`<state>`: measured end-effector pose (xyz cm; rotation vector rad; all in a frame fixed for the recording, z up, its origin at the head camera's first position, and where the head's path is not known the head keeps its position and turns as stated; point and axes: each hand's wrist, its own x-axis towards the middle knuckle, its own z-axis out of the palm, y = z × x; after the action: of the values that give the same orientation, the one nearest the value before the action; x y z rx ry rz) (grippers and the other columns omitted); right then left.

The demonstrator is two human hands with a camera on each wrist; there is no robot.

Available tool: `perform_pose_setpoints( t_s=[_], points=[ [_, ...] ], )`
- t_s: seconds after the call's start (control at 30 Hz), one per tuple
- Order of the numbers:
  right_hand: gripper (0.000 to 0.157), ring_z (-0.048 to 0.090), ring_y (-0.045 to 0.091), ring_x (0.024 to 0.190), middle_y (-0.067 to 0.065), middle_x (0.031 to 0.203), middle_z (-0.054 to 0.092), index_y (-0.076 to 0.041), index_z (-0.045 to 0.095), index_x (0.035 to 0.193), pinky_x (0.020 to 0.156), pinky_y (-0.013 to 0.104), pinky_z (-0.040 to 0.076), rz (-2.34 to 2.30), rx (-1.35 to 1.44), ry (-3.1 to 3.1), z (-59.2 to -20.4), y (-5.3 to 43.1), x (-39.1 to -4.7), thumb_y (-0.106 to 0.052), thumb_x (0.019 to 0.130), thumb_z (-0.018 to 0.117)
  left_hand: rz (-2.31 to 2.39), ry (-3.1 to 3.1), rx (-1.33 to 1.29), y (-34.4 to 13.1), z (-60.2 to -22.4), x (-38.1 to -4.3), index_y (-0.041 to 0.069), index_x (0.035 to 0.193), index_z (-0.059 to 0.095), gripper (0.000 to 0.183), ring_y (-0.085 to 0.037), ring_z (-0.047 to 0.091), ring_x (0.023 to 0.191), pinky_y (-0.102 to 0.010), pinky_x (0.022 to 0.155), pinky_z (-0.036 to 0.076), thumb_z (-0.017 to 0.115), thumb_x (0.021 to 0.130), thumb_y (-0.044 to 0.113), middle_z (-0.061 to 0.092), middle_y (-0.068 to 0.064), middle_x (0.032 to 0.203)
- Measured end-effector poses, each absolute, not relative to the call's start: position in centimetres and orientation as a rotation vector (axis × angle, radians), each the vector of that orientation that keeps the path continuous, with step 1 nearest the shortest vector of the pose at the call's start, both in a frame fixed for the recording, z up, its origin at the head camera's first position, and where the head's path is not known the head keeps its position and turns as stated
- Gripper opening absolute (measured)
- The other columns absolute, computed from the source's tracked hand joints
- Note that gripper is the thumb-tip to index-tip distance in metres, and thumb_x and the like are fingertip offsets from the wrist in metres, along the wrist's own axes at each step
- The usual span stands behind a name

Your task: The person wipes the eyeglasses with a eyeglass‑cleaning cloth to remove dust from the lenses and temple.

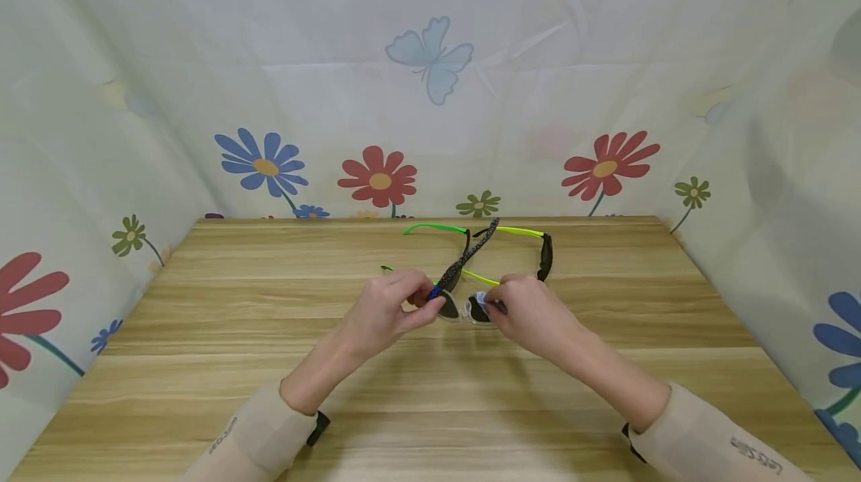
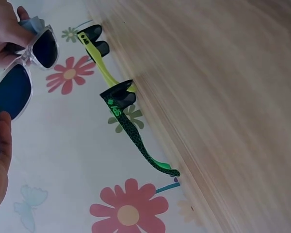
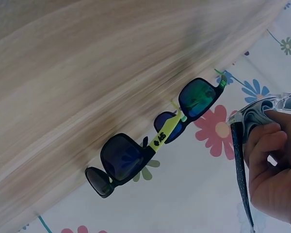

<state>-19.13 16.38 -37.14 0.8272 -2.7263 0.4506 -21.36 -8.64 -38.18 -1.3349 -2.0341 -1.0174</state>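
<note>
Both hands hold a pair of clear-framed sunglasses (image 1: 448, 306) with dark lenses and dark speckled temples above the table. At one end, my left hand (image 1: 386, 314) pinches the frame between thumb and fingers. My right hand (image 1: 534, 314) grips a small light-blue cloth (image 3: 263, 115) pressed around the other lens and frame edge. In the left wrist view, the cloth (image 2: 35, 24) shows behind the far lens, while left fingertips (image 2: 4, 126) touch the near lens's edge. One speckled temple (image 3: 240, 167) extends beside the right hand in the right wrist view.
Two more sunglasses stand on the wooden table (image 1: 282, 303) beyond the hands. One has green inner temples (image 1: 437, 226); the other has a black front (image 1: 545, 258) and yellow temples. A flower-printed curtain (image 1: 323, 93) encloses the table's back and sides.
</note>
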Motion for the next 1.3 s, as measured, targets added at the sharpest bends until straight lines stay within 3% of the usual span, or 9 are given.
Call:
perform_pose_setpoints(
  t_s=[0.27,0.67,0.93,1.3],
  points=[
    [0.004,0.052,0.002,0.061,-0.001,0.072,0.064,-0.002,0.079,0.084,0.055,0.021,0.047,0.654,0.912,-2.69,-37.23,16.1,-19.05,0.001,0.086,0.076,-1.001,-2.011,-1.328,-8.63,-38.11,-21.23,0.005,0.086,0.066,0.017,-0.007,0.065,0.071,-0.018,0.063,0.055,0.082,0.085,0.0,0.065,-0.001,0.079],
    [0.004,0.051,0.001,0.057,-0.007,0.068,0.062,-0.002,0.076,0.084,0.051,0.022,0.047,0.786,0.864,-2.728,-36.76,15.53,-18.55,-0.001,0.088,0.074,-1.036,-2.014,-1.316,-8.52,-38.31,-21.2,0.005,0.086,0.066,0.016,-0.008,0.066,0.071,-0.025,0.06,0.058,0.082,0.086,0.001,0.066,-0.001,0.079],
    [0.004,0.052,0.001,0.06,-0.006,0.072,0.064,-0.004,0.077,0.084,0.053,0.022,0.047,0.774,0.89,-2.694,-36.46,15.55,-18.33,-0.001,0.086,0.076,-1.02,-1.974,-1.286,-8.57,-38.31,-21.32,0.004,0.087,0.066,0.017,-0.009,0.066,0.072,-0.015,0.064,0.053,0.082,0.085,-0.001,0.067,-0.002,0.081],
    [0.007,0.054,0.0,0.063,-0.006,0.075,0.067,-0.005,0.079,0.083,0.057,0.021,0.049,0.791,0.991,-2.675,-36.28,15.89,-18.19,0.002,0.084,0.076,-0.985,-1.998,-1.237,-8.83,-38.36,-21.3,0.005,0.087,0.067,0.017,-0.009,0.065,0.072,-0.015,0.062,0.052,0.083,0.085,0.001,0.067,-0.001,0.081]
  ],
)
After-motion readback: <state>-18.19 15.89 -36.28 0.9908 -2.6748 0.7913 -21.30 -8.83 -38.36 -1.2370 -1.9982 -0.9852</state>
